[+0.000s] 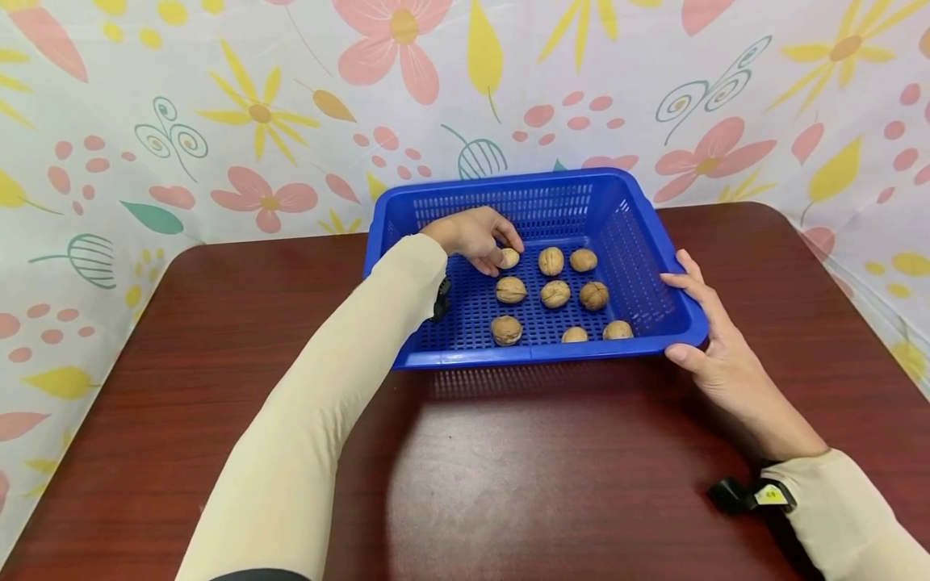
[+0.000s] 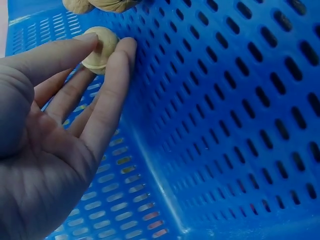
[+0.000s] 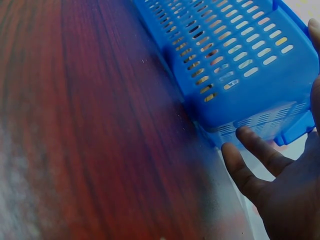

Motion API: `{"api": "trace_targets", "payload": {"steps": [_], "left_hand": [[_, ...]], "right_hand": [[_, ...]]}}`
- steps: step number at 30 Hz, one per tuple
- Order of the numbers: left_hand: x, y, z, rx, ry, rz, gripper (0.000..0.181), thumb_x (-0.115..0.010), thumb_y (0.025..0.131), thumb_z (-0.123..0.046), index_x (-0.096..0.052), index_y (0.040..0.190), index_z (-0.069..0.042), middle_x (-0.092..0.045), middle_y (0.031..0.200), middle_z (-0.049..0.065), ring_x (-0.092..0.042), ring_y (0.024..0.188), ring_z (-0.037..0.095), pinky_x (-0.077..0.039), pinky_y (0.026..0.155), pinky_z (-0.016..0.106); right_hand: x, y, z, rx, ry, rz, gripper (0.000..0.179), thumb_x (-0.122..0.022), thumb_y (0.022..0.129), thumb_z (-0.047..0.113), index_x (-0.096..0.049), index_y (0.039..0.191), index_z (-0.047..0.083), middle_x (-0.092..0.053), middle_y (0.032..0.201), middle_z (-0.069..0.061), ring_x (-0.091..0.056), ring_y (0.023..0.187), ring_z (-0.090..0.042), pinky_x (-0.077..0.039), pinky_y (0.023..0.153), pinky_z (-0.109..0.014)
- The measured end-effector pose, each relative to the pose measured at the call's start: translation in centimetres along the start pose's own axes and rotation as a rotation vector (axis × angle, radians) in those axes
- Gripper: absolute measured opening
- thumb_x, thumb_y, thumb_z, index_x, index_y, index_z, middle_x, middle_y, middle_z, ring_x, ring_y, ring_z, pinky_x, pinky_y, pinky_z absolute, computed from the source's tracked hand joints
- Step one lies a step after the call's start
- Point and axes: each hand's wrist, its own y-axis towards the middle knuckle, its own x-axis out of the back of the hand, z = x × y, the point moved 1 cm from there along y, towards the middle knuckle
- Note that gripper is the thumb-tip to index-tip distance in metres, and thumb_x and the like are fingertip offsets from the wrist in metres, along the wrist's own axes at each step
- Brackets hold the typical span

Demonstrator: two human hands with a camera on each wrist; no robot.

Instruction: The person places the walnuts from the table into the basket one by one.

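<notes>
A blue plastic basket (image 1: 639, 234) with slotted walls sits on the table and holds several walnuts. Inside it, my left hand (image 1: 475, 238) pinches a pale walnut (image 1: 510, 258) between thumb and fingers, low over the slotted floor. The left wrist view shows this walnut (image 2: 106, 44) at the fingertips, beside the basket wall. My right hand (image 1: 719, 347) grips the basket's near right corner, thumb at the front rim and fingers along the right side. In the right wrist view two of its fingers (image 3: 260, 150) reach under the corner's outside.
Other walnuts (image 1: 555, 294) lie spread over the middle and right of the basket floor. The dark red wooden table (image 1: 465, 476) extends in front and to both sides. A flowered cloth (image 1: 291, 105) hangs right behind the basket.
</notes>
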Motion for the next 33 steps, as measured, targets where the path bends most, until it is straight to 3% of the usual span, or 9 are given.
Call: {"api": "trace_targets", "payload": {"steps": [4,10,15,21,25,29,31,33], "left_hand": [[0.1,-0.7,-0.5,0.009,0.029,-0.007,0.040,-0.066,0.102,-0.006,-0.061,0.142,-0.008,-0.050,0.158,0.010,-0.070,0.117,0.029,-0.061,0.095,0.035],[0.4,-2.8,-2.3,0.002,0.174,-0.032,0.047,-0.063,0.106,-0.019,-0.053,0.151,-0.010,-0.047,0.159,0.008,-0.067,0.123,0.028,-0.061,0.096,0.035],[0.0,-6.1,-3.6,-0.027,0.263,-0.087,0.044,-0.057,0.109,-0.026,-0.053,0.150,-0.011,-0.051,0.155,0.008,-0.061,0.130,0.028,-0.057,0.102,0.041],[-1.6,-11.1,-4.2,-0.133,0.475,-0.186,0.040,-0.056,0.109,-0.037,-0.061,0.143,-0.016,-0.060,0.149,0.002,-0.055,0.134,0.019,-0.046,0.114,0.041],[-3.3,-15.0,-3.7,-0.178,0.520,-0.241,0.038,-0.058,0.108,-0.036,-0.063,0.142,-0.019,-0.063,0.146,-0.002,-0.058,0.127,0.015,-0.048,0.111,0.040],[-5.1,-18.9,-2.3,-0.208,0.560,-0.335,0.038,-0.060,0.107,-0.035,-0.063,0.142,-0.020,-0.062,0.147,-0.002,-0.058,0.134,0.017,-0.049,0.112,0.045],[-6.1,-20.5,-1.1,-0.217,0.610,-0.426,0.038,-0.061,0.107,-0.035,-0.064,0.142,-0.020,-0.061,0.148,-0.001,-0.057,0.138,0.022,-0.050,0.111,0.049],[-7.2,-21.9,0.4,-0.244,0.684,-0.560,0.037,-0.064,0.105,-0.034,-0.066,0.139,-0.018,-0.062,0.148,0.002,-0.058,0.137,0.027,-0.051,0.109,0.052]], "right_hand": [[0.0,0.1,0.0,-0.001,0.016,0.000,0.077,-0.079,0.094,0.025,-0.040,0.160,0.014,0.000,0.178,-0.001,0.001,0.163,-0.025,-0.035,0.110,-0.008],[0.0,0.2,0.2,0.004,0.014,-0.007,0.078,-0.080,0.093,0.027,-0.041,0.159,0.015,-0.001,0.178,-0.002,0.001,0.163,-0.024,-0.033,0.112,-0.008],[0.0,0.0,0.3,-0.001,0.011,-0.003,0.077,-0.080,0.094,0.026,-0.040,0.159,0.015,-0.001,0.178,0.000,0.002,0.163,-0.024,-0.033,0.112,-0.008],[0.0,-0.1,0.2,-0.009,0.033,0.002,0.076,-0.078,0.095,0.024,-0.039,0.160,0.015,0.001,0.178,0.001,0.001,0.163,-0.025,-0.036,0.110,-0.007],[0.0,-0.1,0.2,-0.009,0.033,0.007,0.076,-0.077,0.096,0.023,-0.038,0.160,0.015,0.002,0.178,-0.001,0.002,0.163,-0.026,-0.036,0.109,-0.007],[0.0,0.0,0.2,-0.005,0.026,0.005,0.076,-0.078,0.096,0.024,-0.039,0.160,0.015,0.001,0.178,-0.001,0.002,0.163,-0.024,-0.035,0.110,-0.007],[-0.1,0.0,0.2,-0.007,0.038,0.003,0.076,-0.078,0.095,0.025,-0.039,0.160,0.015,0.001,0.178,0.000,0.003,0.163,-0.025,-0.035,0.111,-0.007],[-0.2,0.1,0.1,-0.005,0.054,0.000,0.077,-0.080,0.094,0.026,-0.040,0.160,0.014,0.000,0.178,0.000,0.004,0.164,-0.025,-0.034,0.112,-0.008]]}}
